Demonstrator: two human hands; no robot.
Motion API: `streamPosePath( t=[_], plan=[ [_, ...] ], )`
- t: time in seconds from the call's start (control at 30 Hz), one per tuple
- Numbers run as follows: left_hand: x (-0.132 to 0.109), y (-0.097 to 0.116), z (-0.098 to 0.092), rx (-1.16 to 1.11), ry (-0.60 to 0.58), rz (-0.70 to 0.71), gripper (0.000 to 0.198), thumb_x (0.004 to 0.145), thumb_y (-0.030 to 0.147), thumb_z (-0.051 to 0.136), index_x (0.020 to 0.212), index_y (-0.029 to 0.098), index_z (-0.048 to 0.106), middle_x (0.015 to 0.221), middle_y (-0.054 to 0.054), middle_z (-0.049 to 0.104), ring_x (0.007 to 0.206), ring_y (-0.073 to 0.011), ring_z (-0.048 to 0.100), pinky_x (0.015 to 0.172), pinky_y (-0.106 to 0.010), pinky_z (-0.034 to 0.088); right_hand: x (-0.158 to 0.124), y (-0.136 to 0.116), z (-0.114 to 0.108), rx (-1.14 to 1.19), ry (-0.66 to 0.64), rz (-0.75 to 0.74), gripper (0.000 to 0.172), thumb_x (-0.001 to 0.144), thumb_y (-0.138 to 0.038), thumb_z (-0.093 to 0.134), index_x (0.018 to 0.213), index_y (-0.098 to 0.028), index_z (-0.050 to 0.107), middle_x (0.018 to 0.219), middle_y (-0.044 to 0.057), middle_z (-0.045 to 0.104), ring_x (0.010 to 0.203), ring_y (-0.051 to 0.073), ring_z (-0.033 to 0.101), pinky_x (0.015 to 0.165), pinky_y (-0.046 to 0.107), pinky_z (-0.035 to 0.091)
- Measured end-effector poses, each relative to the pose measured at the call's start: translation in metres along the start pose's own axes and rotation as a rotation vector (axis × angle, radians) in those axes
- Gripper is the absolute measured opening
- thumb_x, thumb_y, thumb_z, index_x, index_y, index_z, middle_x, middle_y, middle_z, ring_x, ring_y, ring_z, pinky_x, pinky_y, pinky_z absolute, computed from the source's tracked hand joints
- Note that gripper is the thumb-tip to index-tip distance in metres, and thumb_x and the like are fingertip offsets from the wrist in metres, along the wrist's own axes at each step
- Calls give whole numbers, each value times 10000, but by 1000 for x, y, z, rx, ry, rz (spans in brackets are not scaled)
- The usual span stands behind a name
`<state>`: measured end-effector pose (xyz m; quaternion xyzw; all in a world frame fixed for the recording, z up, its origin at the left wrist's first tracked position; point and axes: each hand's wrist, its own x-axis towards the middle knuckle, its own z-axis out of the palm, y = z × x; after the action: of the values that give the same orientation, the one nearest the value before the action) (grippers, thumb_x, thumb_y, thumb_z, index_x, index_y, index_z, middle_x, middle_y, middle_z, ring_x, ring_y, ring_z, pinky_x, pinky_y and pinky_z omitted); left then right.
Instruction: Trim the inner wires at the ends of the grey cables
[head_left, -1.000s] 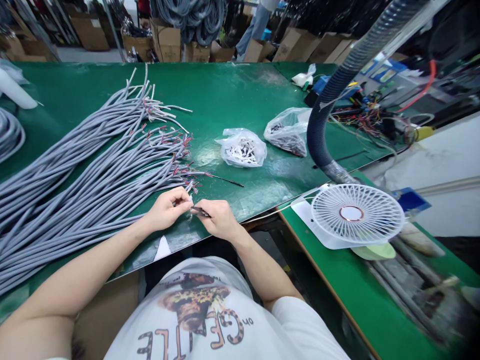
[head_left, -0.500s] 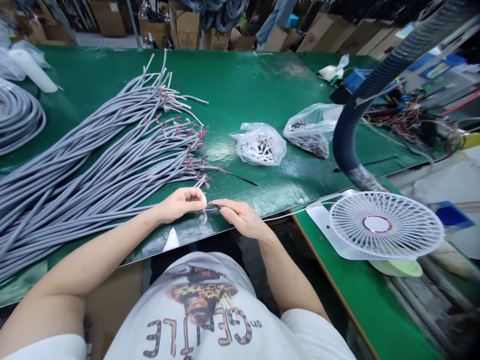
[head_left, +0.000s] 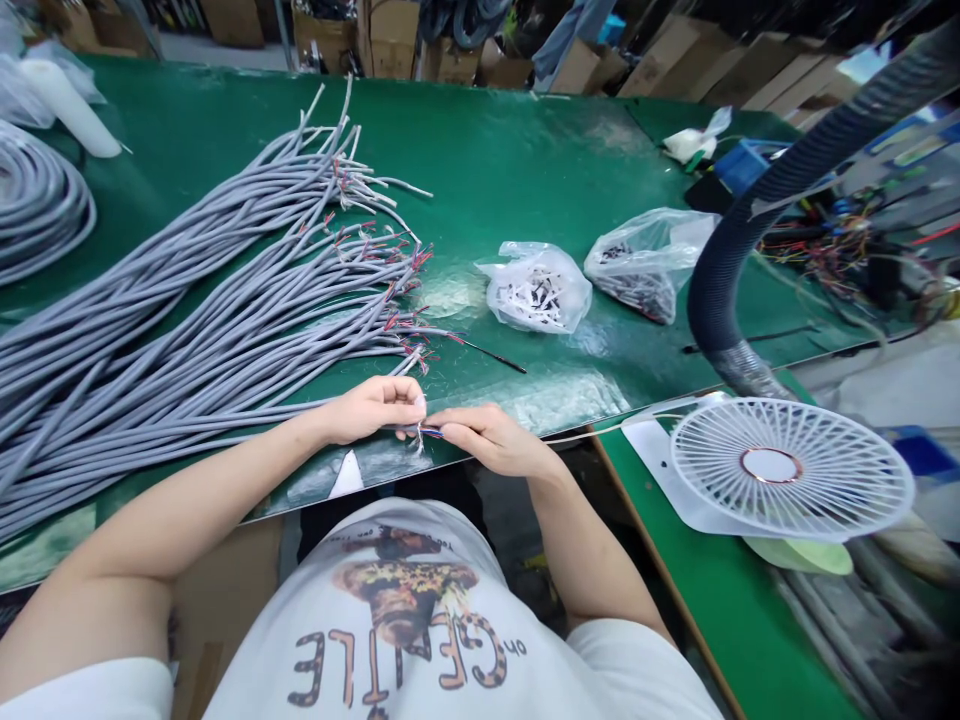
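Observation:
At the table's front edge, my left hand (head_left: 379, 412) is closed in a pinch at the end of a grey cable, where whitish strands (head_left: 421, 437) show at the fingertips. Thin coloured wires (head_left: 432, 432), blue among them, stick out of that end towards the right. My right hand (head_left: 491, 438) closes its thumb and fingers on these wires, its fingertips almost against the left ones. Behind and left of my hands lies a large bundle of grey cables (head_left: 247, 300), many ends stripped to reddish wires. A thin dark rod (head_left: 495, 357) lies beyond my right hand.
Two clear plastic bags, one with small white and black pieces (head_left: 538, 290) and one with dark pieces (head_left: 637, 270), stand on the green table (head_left: 480, 150). A thick black hose (head_left: 716, 265) hangs at right above a white fan (head_left: 791, 465). Coiled cable (head_left: 41, 205) lies far left.
My right hand has closed in on the left, and its fingers now lie along the coloured wires. My left hand keeps its pinch. The view has shifted slightly, moving the table things rightward.

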<state>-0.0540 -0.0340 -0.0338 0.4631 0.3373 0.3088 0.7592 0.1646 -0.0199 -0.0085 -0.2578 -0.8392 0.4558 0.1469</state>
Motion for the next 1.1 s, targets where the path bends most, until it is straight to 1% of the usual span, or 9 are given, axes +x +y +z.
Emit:
streamPosePath(
  t=[0.2,0.5,0.6,0.7,0.77,0.9,0.93,1.0,1.1],
  plan=[
    [-2,4,4,4,-38,-40,322,710,387,742,750,126,558,634,-10,631,561,-97,600,564,-213,480,3,-2,-1,-58,-30,-20,339,944,-333,444,1019,-140,712,701,0,658,547,81,481,574,187,373],
    [-2,4,4,-26,-41,-43,345,710,415,741,741,129,550,616,-25,657,528,-105,614,498,-192,457,2,-1,-1,41,-16,-24,282,928,-304,479,994,-165,716,884,43,724,723,128,630,673,210,436],
    [-1,3,3,-33,-13,-40,340,707,409,744,740,126,558,605,-22,651,528,-110,621,490,-191,452,3,2,-5,68,139,21,237,880,-314,539,935,-156,707,810,36,693,686,125,591,649,217,427],
    [-1,3,3,-1,17,-44,325,705,392,746,732,121,568,602,-20,646,526,-104,612,497,-193,457,11,1,-3,75,316,90,230,786,-320,648,929,-142,680,571,-47,502,522,82,409,530,208,345],
    [-2,3,4,33,29,-50,316,697,382,750,727,120,578,602,-17,645,518,-95,597,511,-197,466,18,-3,4,89,363,104,196,774,-312,659,873,-144,670,521,-79,373,487,65,301,491,205,287],
    [-3,5,6,81,59,-54,310,686,382,751,724,117,595,613,-19,642,525,-96,584,519,-205,466,27,-9,6,73,381,36,175,806,-299,618,718,-148,630,536,-67,395,490,59,301,491,206,276],
    [-3,6,6,85,72,-48,311,686,387,747,740,118,601,616,-18,637,539,-102,590,521,-206,465,27,-7,0,49,431,30,176,807,-301,616,717,-149,626,541,-64,412,491,61,311,493,208,278],
    [-3,8,7,105,97,-29,318,690,397,738,783,122,610,617,-15,628,559,-110,591,528,-212,463,25,2,-24,-51,615,62,174,807,-302,609,719,-152,622,552,-57,441,499,68,331,505,214,282],
    [-3,10,9,215,110,30,303,688,384,735,794,127,616,615,-7,603,543,-95,544,534,-215,447,20,31,-80,-345,937,251,143,811,-267,591,744,-144,622,589,-35,497,535,86,363,556,229,295]
  ],
)
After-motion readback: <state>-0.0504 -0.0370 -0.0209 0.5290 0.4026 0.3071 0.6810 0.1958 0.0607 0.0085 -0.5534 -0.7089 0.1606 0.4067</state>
